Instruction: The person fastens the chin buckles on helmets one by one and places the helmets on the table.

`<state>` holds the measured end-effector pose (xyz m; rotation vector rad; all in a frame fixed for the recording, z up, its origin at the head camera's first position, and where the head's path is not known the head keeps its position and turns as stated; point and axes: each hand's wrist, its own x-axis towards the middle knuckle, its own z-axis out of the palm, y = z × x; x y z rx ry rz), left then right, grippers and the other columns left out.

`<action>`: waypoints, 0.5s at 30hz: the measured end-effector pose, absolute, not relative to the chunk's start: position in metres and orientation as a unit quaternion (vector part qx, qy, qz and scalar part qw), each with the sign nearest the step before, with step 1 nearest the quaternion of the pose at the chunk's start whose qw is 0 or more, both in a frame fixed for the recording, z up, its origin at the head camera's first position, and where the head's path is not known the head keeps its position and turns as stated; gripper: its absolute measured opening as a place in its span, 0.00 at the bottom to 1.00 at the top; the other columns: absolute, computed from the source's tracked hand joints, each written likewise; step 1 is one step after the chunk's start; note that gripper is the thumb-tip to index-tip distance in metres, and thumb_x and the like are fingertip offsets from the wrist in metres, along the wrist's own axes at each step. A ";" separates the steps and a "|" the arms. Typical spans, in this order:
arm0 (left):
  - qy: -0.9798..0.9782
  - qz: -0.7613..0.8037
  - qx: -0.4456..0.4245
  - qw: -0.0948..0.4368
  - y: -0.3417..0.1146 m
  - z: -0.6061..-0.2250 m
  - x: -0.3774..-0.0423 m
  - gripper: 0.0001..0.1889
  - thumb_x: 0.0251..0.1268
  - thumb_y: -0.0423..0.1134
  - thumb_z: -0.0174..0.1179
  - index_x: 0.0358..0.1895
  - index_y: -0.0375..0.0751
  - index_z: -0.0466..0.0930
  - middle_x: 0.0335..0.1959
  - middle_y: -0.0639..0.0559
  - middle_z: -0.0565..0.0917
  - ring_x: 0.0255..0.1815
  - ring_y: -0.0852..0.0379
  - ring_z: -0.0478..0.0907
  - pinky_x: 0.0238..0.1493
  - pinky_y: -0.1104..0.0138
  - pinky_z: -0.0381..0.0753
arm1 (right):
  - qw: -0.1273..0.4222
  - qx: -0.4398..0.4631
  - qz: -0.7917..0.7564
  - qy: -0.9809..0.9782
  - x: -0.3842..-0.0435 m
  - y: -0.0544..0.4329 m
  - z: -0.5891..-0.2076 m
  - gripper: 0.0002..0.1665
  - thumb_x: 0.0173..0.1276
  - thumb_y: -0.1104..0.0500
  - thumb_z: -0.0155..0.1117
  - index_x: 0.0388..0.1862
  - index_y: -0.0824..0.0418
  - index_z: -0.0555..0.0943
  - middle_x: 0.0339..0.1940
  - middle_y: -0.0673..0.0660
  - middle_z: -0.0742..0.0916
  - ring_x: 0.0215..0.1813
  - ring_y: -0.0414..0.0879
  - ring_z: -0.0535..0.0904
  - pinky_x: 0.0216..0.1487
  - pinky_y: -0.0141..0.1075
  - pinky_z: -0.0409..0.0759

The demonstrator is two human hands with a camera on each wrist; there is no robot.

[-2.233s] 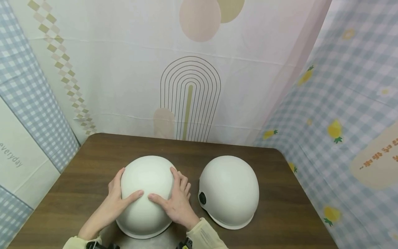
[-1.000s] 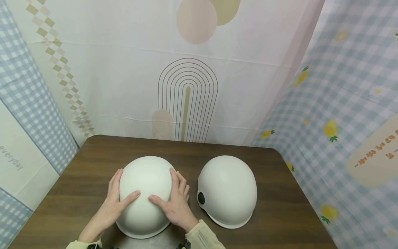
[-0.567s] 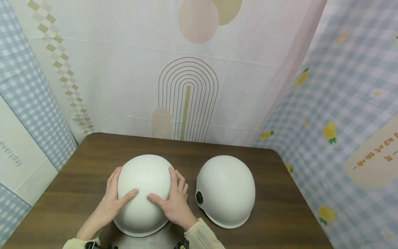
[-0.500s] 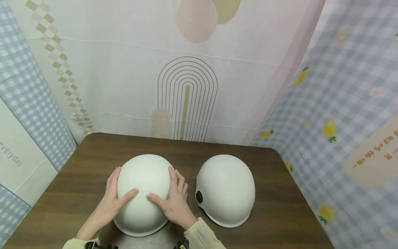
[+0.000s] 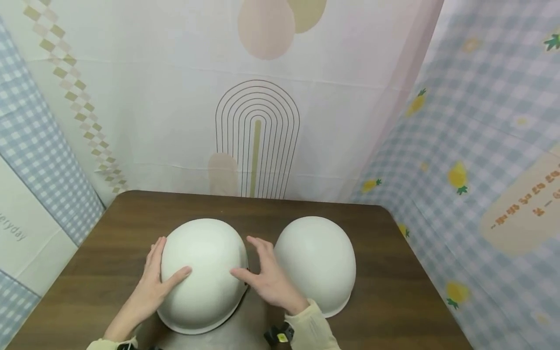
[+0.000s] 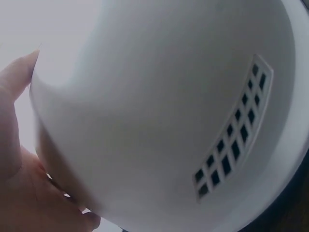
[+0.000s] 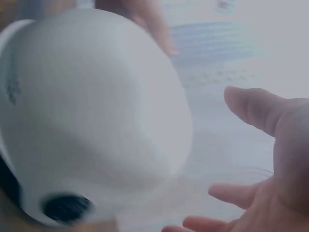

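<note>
Setting-down looked done: the left helmet (image 5: 208,272) sat on the table (image 5: 135,211), near the right helmet (image 5: 321,255). Your right hand (image 5: 270,278) was free (fingers apart); lifting your left hand (image 5: 155,284), unclenched against the former, seemed left.

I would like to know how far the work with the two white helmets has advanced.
Looks done: the right helmet stands dome up on the wooden table, gripped by neither hand. In hand: the left hand holds the left helmet, also dome up; the right hand is open and apart from it. Remaining: probably only the left hand's release, though these views cannot confirm it.
</note>
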<state>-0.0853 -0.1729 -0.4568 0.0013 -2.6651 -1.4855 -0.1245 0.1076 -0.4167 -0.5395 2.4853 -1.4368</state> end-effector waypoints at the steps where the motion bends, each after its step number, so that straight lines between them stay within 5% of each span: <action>1: -0.877 -0.478 -0.003 0.055 -0.171 -0.456 -0.085 0.53 0.66 0.52 0.61 0.78 0.46 0.28 0.78 0.38 0.33 0.77 0.37 0.25 0.61 0.27 0.42 | 0.100 -0.181 -0.501 0.841 -0.124 0.115 -0.413 0.46 0.64 0.36 0.64 0.76 0.47 0.57 0.74 0.51 0.62 0.73 0.52 0.60 0.65 0.57 0.62; 6: -0.893 -0.408 -0.024 0.188 -0.143 -0.445 -0.079 0.55 0.62 0.51 0.65 0.78 0.36 0.31 0.78 0.34 0.36 0.77 0.41 0.25 0.70 0.42 0.27 | 0.026 -0.157 -0.556 0.816 -0.123 0.157 -0.394 0.39 0.66 0.44 0.67 0.73 0.45 0.63 0.70 0.50 0.69 0.69 0.50 0.65 0.66 0.53 0.63; 10: -0.862 -0.393 -0.086 0.309 -0.095 -0.430 -0.080 0.51 0.59 0.48 0.66 0.77 0.34 0.43 0.78 0.36 0.41 0.77 0.37 0.31 0.72 0.46 0.28 | -0.070 -0.136 -0.573 0.805 -0.125 0.192 -0.386 0.34 0.66 0.52 0.68 0.69 0.54 0.68 0.67 0.54 0.74 0.66 0.54 0.70 0.64 0.52 0.68; 15: -0.836 -0.440 -0.156 0.288 -0.031 -0.416 -0.084 0.48 0.60 0.43 0.66 0.78 0.41 0.46 0.79 0.45 0.41 0.78 0.38 0.33 0.71 0.41 0.38 | -0.155 -0.086 -0.576 0.798 -0.132 0.232 -0.384 0.33 0.67 0.55 0.67 0.69 0.60 0.68 0.66 0.56 0.74 0.68 0.53 0.68 0.64 0.50 0.67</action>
